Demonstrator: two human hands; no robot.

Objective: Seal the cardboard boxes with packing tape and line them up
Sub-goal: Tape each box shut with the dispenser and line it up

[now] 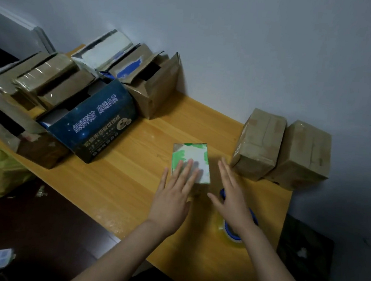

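On the wooden table point(130, 180), left hand point(172, 198) flat atop a (green-and-white) rectangular box point(193, 157).

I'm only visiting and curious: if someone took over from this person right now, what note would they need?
Left hand: open, straight fingers resting on the green-and-white box.
Right hand: open, holding nothing, above the tape roll beside that box.
Done: two brown boxes stand side by side at the wall, apparently taped.
Left: the green-and-white box's sealing cannot be told; it likely joins that row. The pile of boxes on the left, several with open flaps, needs taping.
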